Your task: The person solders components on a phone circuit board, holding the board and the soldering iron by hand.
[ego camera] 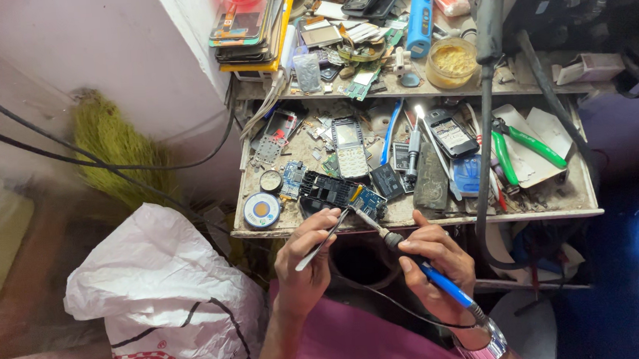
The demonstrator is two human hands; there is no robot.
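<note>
Head view, right hand (434, 258) w/ soldering iron (415, 259), tip prob. on circuit board (368, 200)

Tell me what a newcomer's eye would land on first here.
At the centre, the right hand holds a blue-handled soldering iron to a small circuit board at the workbench edge, while the left hand holds tweezers. A white plastic bag sits lower left.

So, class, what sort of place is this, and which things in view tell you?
Most likely a small phone repair bench. The right hand holds a blue-handled soldering iron to a circuit board, the left hand holds tweezers, and the cluttered tray carries opened phones and green-handled pliers.
</note>
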